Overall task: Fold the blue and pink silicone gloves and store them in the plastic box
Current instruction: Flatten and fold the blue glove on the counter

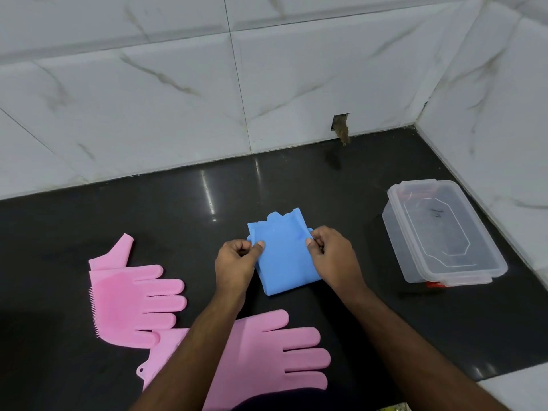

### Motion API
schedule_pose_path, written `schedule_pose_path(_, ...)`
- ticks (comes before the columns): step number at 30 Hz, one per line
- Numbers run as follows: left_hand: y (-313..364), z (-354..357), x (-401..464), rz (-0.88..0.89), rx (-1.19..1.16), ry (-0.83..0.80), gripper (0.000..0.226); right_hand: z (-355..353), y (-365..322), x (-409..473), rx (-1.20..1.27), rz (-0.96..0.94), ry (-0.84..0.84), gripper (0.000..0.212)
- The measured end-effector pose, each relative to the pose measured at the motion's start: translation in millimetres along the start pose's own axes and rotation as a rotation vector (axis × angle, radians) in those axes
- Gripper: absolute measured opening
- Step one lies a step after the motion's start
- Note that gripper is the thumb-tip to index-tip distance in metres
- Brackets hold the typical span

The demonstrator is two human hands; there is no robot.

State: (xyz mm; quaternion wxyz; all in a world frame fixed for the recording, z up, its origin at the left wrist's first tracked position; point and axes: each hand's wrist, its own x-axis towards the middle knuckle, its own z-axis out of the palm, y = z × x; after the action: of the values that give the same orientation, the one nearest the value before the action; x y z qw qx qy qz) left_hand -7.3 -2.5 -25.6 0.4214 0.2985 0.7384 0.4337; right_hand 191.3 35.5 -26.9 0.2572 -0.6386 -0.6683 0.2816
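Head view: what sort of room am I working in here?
Probably a kitchen or utility counter: a polished black stone countertop, marble-look white wall tiles meeting in a corner, and silicone scrubbing gloves beside a clear plastic box.

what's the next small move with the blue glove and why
Probably carry the folded blue glove right to the box. Both the left hand and right hand already pinch its side edges, and it looks folded into a compact rectangle. The box seems to have its lid on, so one hand would likely need to open it first. Both pink gloves lie unfolded.
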Motion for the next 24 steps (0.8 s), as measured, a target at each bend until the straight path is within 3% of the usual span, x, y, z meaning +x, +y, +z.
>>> schedule_pose_path(15, 1, 5, 5, 0.139, 0.218, 0.077, 0.026, 7, -8, 3, -0.167, 0.038, 0.068, 0.012)
schedule_pose_path(18, -1, 7, 5, 0.175, 0.251, 0.086, 0.023, 7, -5, 4, -0.132, 0.047, 0.037, 0.024)
schedule_pose_path(22, 2, 7, 7, 0.112, 0.173, 0.047, 0.048, 5, -3, 10, -0.118, 0.096, -0.035, 0.042)
schedule_pose_path(24, 5, 5, 12, 0.031, 0.156, 0.032, 0.048, 3, -2, 15, -0.063, 0.146, -0.090, 0.048)
